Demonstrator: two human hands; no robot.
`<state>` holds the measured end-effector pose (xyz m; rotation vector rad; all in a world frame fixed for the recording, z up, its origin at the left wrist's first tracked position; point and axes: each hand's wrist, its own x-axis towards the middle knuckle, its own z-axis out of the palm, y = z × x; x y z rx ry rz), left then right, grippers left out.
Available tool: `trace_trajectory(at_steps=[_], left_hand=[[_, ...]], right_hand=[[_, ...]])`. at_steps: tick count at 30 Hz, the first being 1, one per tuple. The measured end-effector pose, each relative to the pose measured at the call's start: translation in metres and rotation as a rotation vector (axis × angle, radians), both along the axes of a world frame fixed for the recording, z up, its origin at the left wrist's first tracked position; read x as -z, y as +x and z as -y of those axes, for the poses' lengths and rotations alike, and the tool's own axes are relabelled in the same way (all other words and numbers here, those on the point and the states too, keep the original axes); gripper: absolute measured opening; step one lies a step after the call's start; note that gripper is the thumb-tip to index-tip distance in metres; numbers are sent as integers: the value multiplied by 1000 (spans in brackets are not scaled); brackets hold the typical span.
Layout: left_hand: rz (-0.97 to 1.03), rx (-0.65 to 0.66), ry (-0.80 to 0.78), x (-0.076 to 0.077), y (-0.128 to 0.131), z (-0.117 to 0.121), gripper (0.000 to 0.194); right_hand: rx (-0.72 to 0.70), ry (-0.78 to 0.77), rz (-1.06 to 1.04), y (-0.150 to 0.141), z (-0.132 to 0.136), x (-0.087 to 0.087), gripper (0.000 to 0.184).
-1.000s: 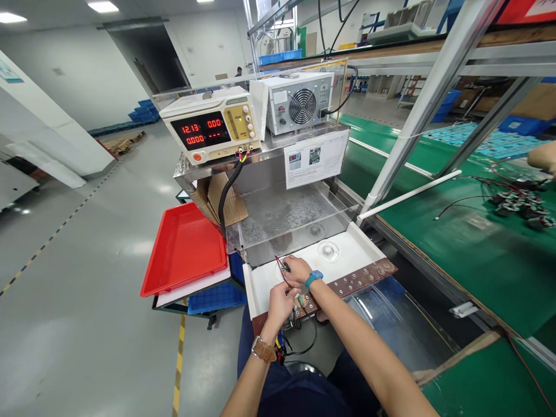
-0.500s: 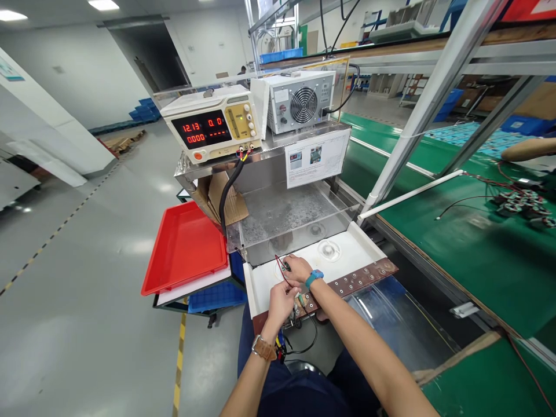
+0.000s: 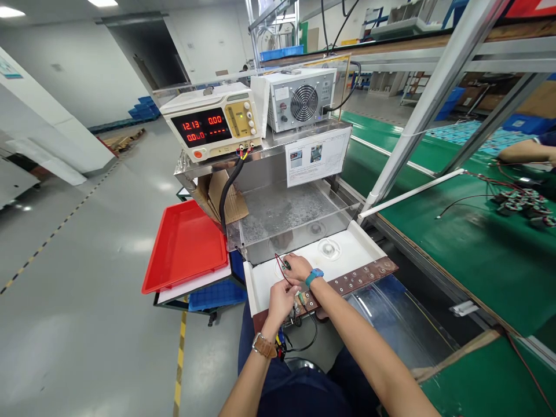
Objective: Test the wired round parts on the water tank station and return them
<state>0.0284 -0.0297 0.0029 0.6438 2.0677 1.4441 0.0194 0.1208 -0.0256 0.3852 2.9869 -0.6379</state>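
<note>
Over the left part of the white tray (image 3: 347,250), my right hand (image 3: 300,269) is closed on a small green circuit board (image 3: 286,264), mostly hidden by the fingers. A thin red wire (image 3: 278,257) loops up from it and runs down to my left hand (image 3: 282,300). The fingers of that hand are pinched on the wire's end, close to the brown strip (image 3: 361,276) with metal studs along the tray's front. Just right of my left fingertips is a green clip (image 3: 301,299). A black cable (image 3: 317,333) curves below it.
A power supply (image 3: 211,124) with red digits stands on the metal shelf, beside a grey fan unit (image 3: 299,101). A red tray (image 3: 185,249) lies at the left. On the green bench (image 3: 469,243) at right are several wired parts (image 3: 523,202) near another person's arm (image 3: 525,152).
My hands stay almost in place. The digits on the power supply flicker to slightly different readings. The other person's arm at the right has shifted slightly.
</note>
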Motion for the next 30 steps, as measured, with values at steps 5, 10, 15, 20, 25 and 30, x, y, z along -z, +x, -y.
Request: trace_trajectory(at_steps=[5,10,15,20,25,30], left_hand=[[19,-5,15,0,0,-1,16],[11,-4,15,-1,1,-1,15],[9,9,12,-1,0,-1,15],[10,36,-1,-1,-2,0,15],[41,42,7,0,-2,-1,16],[39,40,23,-2,-2,0,14]], right_hand=[[-2,-1,-12,0,0,1,32],[-3,-5,-14,0,0,2,32],[-3,-4,-3,0,0,1,33],[5,-9,19,-1,0,0,32],[1,-16,10,0,0,-2,32],[6,-18,10,0,2,-3,32]])
